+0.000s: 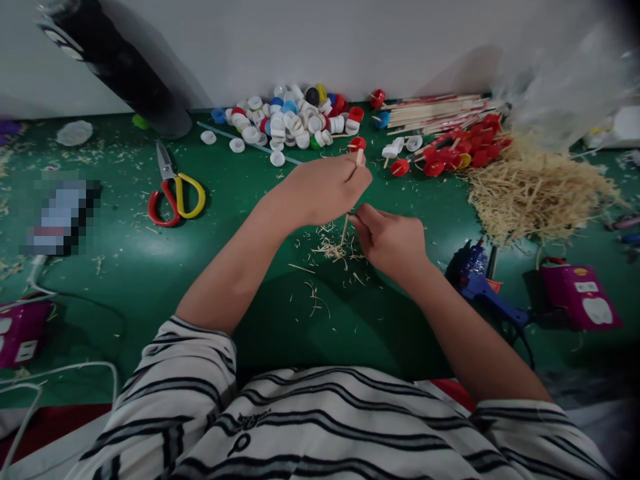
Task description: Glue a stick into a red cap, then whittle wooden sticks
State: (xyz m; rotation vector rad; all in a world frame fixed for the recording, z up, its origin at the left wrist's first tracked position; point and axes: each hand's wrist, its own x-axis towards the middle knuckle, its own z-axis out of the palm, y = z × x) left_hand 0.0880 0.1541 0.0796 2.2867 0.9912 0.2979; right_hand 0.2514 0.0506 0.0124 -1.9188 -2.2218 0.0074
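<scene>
My left hand [333,190] is closed in a fist round a pale wooden stick [359,158], whose short end shows above the fingers. Just below and to the right, my right hand [393,241] is also closed. From its fingertips a thin wooden stick [345,229] slants down toward a small heap of wood shavings [331,249]. Whether these two pieces are joined is hidden by the fingers. Beyond my left hand lies a red bottle cap [357,144] with a stick in it.
Loose bottle caps [290,123] are piled along the wall, beside a bundle of sticks [435,113] and red caps on sticks [465,147]. Scissors [175,187] and a phone [63,213] lie left. Right are shredded straw [540,190], a blue glue gun [480,283] and a purple box [580,297].
</scene>
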